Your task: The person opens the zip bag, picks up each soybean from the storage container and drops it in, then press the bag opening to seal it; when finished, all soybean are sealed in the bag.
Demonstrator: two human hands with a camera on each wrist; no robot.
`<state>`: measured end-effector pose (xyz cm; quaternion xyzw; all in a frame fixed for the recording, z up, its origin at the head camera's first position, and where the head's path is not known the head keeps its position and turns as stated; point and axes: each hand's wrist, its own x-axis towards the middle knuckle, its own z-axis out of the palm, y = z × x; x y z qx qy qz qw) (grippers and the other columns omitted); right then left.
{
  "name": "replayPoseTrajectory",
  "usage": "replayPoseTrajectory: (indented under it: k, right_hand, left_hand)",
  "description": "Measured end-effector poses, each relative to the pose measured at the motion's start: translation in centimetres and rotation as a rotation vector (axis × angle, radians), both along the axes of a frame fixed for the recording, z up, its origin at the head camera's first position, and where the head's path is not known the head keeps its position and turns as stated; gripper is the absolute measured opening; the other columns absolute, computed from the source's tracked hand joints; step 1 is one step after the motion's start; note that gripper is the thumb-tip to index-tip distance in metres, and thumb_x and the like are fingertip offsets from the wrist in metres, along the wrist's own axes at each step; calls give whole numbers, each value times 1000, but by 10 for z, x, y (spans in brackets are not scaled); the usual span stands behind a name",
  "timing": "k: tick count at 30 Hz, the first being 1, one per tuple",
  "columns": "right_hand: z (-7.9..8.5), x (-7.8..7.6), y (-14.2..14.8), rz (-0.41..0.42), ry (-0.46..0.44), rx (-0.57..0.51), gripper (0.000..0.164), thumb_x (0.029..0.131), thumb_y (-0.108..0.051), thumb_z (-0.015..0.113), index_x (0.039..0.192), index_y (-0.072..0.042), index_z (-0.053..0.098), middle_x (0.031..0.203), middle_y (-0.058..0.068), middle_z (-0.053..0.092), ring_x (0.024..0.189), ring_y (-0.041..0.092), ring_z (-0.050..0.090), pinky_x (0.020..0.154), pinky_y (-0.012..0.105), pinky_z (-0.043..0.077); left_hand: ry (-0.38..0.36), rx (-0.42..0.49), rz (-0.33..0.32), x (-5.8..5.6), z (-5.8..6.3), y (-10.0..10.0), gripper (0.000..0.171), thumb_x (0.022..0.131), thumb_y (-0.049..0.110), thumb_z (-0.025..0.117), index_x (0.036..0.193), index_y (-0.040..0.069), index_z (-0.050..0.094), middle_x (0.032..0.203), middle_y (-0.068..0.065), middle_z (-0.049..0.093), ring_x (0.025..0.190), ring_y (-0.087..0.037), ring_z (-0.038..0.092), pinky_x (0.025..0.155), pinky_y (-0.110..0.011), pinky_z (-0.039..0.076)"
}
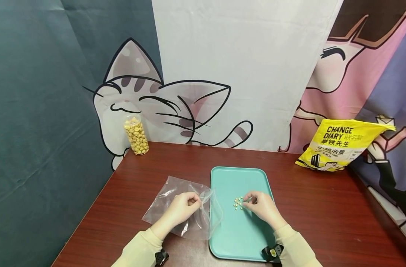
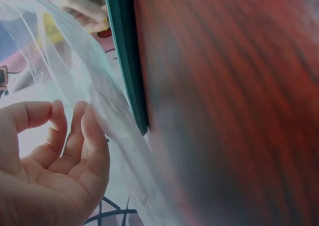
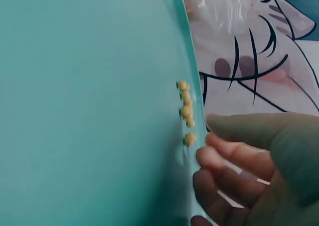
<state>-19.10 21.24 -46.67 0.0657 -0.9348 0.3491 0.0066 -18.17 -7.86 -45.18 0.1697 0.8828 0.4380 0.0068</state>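
My left hand (image 1: pixel 182 208) pinches the edge of a clear plastic bag (image 1: pixel 164 194) between thumb and fingers. That bag lies partly on the table, and its mouth end overlaps the left side of a turquoise tray (image 1: pixel 239 239). Several small round yellow beans (image 1: pixel 236 204) are scattered in a cluster near the tray's middle. Just right of them, my right hand (image 1: pixel 262 207) hovers low over the tray, fingers bent and fingertips close to the beans. In the right wrist view, nothing shows between its thumb and index finger.
A clear jar (image 1: pixel 136 135) of yellow puffed pieces stands at the table's back left corner. At the back right leans a yellow snack bag (image 1: pixel 339 146). A cartoon-printed cloth (image 1: pixel 256 74) hangs behind the reddish-brown table (image 1: pixel 309 193).
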Motion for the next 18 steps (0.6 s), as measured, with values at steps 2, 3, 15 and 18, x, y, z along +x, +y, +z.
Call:
replayPoseTrajectory:
  k: [2,3,15,18]
  right_hand:
    - [-2,-1,3,0,-33,25,10,79,-12,74,85,-13,66,64,-5,52,57,10,45,54,26,37]
    - [-2,-1,4,0,-40,37,11,78,-12,75,85,-13,66,64,-5,51,57,10,44,54,26,37]
    - [-6,-2,4,-17,-52,120,14,76,-13,76,77,-18,63,66,-4,50,60,13,44,54,30,36]
    - [-6,-2,4,-13,-46,131,15,76,-13,76,75,-18,63,66,-4,51,62,12,45,56,30,36]
  left_hand:
    - [2,-4,6,0,0,0,13,84,15,59,73,19,65,67,10,64,60,1,54,57,-21,42]
    - [3,-7,9,0,1,0,13,84,15,59,73,19,65,67,10,64,59,1,54,57,-21,42]
    - [16,-3,9,1,-1,0,11,83,14,59,73,18,65,66,11,63,59,2,53,58,-21,42]
    - [11,-4,10,1,0,0,11,83,14,59,74,18,65,66,11,63,60,1,53,58,-21,42]
